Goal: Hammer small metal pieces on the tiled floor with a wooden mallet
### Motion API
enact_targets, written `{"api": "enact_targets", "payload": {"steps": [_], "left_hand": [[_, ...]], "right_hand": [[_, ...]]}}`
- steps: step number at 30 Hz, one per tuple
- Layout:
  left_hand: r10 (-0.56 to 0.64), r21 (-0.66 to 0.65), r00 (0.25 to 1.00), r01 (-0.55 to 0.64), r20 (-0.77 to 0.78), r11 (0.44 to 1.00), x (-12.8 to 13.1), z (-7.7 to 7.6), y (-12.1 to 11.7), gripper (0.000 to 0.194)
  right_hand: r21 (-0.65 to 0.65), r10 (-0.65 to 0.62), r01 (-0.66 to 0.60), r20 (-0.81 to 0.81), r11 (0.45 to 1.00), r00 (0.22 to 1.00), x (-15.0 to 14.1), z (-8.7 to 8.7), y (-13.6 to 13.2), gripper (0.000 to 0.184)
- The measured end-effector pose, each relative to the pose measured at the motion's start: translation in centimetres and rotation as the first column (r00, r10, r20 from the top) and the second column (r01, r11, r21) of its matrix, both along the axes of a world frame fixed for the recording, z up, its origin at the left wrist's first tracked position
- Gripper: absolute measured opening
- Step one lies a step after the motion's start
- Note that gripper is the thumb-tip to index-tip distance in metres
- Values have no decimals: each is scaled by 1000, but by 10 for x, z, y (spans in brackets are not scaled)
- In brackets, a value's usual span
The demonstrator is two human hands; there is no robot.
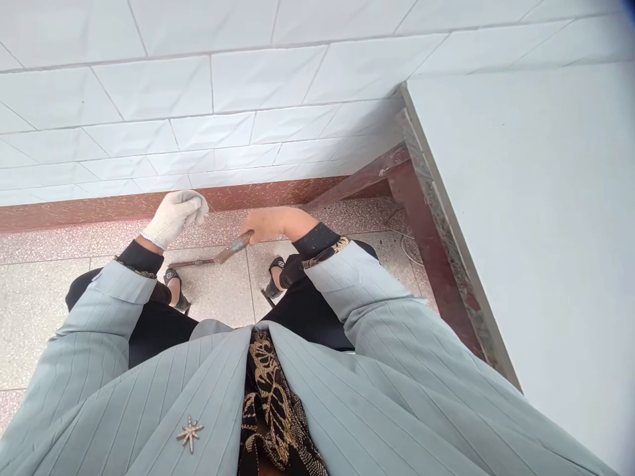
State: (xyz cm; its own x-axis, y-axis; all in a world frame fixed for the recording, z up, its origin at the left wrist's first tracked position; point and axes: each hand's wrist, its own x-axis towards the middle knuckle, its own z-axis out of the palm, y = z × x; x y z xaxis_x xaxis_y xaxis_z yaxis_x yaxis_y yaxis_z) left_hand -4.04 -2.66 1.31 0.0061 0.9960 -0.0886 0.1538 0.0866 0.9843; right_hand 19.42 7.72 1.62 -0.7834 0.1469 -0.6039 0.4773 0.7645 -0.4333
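My left hand (176, 215), in a white knit glove, is raised near the wall with its fingers curled closed. A faint thin line shows beside its fingertips, but I cannot make out what, if anything, is in them. My bare right hand (270, 225) is closed around the end of a wooden-handled tool (231, 251). Its handle has a greyish wrapped band near my fingers. From the handle a thin, dark brown part reaches left, below my gloved hand and over my left shoe; its exact kind I cannot tell.
White tiled wall (153, 86) stands ahead, with a reddish-brown skirting (238, 196) at its foot. To the right is a white tabletop (536, 198) on a dark red wooden frame (431, 244). A pale cable (407, 251) lies on the speckled floor (218, 297). My black shoes (274, 277) rest below.
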Motion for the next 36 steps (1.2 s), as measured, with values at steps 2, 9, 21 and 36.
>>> {"api": "enact_targets", "payload": {"steps": [2,9,21,36], "left_hand": [[40,-17,997,-41,-60,999,-6,-1,4,17],[48,-111,998,-52,-37,992,-17,-23,3,17],[-303,-171,948,316,100,933,16,-13,-17,21],[-181,-205,977,201,111,958,21,-48,-11,21]], "right_hand": [[-187,68,-79,-63,979,996,2,4,-2,17],[-607,-501,91,-552,789,667,23,13,7,49],[116,-353,371,-148,922,924,20,-10,17,12],[-853,-922,384,-251,354,294,28,-19,10,27]]}}
